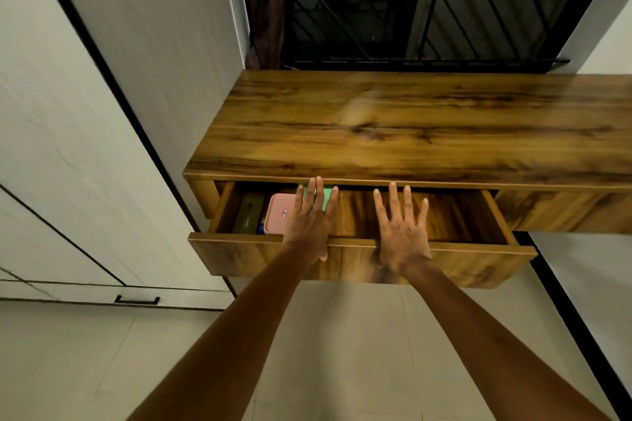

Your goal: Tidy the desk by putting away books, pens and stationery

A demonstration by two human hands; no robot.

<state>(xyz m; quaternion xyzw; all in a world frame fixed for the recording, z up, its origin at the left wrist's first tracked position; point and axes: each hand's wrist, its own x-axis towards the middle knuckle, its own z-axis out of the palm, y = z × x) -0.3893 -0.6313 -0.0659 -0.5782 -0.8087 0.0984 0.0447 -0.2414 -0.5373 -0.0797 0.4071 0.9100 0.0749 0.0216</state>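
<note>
Dark barred window behind wooden surface; white wardrobe left of surface; pale tiled floor below.

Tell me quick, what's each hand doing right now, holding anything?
Left hand: open, fingers straight, over the open drawer, holding nothing.
Right hand: open, fingers spread, over the drawer, holding nothing.

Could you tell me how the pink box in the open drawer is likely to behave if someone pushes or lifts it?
The pink box looks like rigid moulded plastic, so it should stay stiff. It lies flat and low, so it would probably slide, not tip or roll. Its smooth lid and rounded corners may feel slippery. Its weight cannot be judged: the contents are hidden.
</note>
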